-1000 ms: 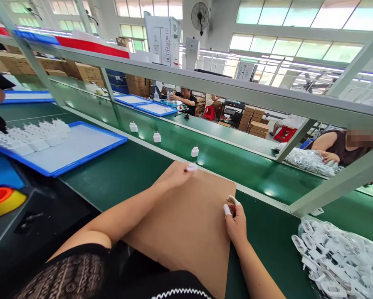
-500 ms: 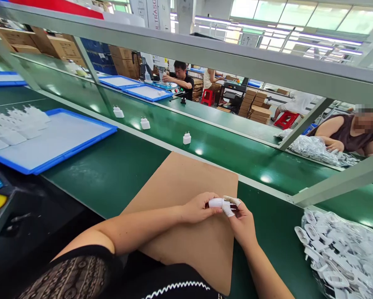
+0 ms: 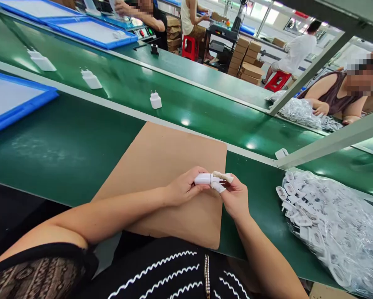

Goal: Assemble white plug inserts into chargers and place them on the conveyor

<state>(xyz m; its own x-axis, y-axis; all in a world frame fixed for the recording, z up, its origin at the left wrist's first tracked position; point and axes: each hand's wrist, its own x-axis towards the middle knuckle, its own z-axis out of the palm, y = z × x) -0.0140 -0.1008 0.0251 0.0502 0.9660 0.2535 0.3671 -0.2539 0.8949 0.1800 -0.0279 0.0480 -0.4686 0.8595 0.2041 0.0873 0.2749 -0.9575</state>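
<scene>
A white plug charger [image 3: 203, 179] is held between my two hands above a brown cardboard sheet [image 3: 174, 153]. My left hand [image 3: 186, 186] grips the charger's body from the left, fingers and thumb on either side. My right hand [image 3: 236, 195], its thumb and finger wrapped in white tape, pinches the pin end from the right. The metal pins point to the right, between the taped fingers. Right of my hands, a clear plastic bag [image 3: 339, 220] lies on the green bench, full of white plastic charger parts.
Several white chargers, one of them in the middle [image 3: 155, 100], stand on the green belt [image 3: 186, 99] beyond the cardboard. At left is a blue-rimmed tray [image 3: 24, 108]. A grey metal post [image 3: 329, 145] slants at right. A co-worker [image 3: 336, 91] sits across the belt by another bag.
My view has tilted down and turned right, showing more of the bag. Another white part has come into view on the belt near the post. Both hands keep hold of the charger.
</scene>
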